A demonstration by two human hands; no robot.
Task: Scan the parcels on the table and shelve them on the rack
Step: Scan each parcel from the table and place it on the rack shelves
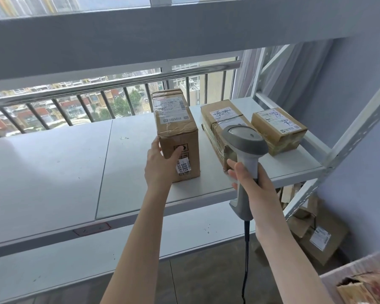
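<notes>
Tall parcel: the upright cardboard box (177,137) stands on the rack shelf (53,172), near its front edge, with a shipping label (171,111) on top and a number sticker (182,168) on the face toward you.
Left hand: your left hand (160,165) grips the box's near left corner, thumb pressed on the front face. The other fingers go round the left side, out of sight, so you cannot tell their spread.
Right hand: your right hand (250,183) is wrapped round the grip of the scanner (244,139), fingertips showing past the handle and the head pointing forward over the shelf.
Weight: one hand at a corner seems to manage it, so it is probably light to moderate, but that is a guess.
Stiffness: the walls look firm and taped, with slight creasing near the top edge. Expect it to hold shape under a squeeze.
Surface: glossy tape bands may be slick, and bare cardboard gives better purchase.
Where to hold: take it low on opposite side faces, clear of both labels.
Tipping: it is tall on a narrow base, so push from low down, not from the top.
Neighbours: a flatter parcel (219,119) lies just to its right with a gap between, and a smaller one (279,128) lies beyond that.
</notes>
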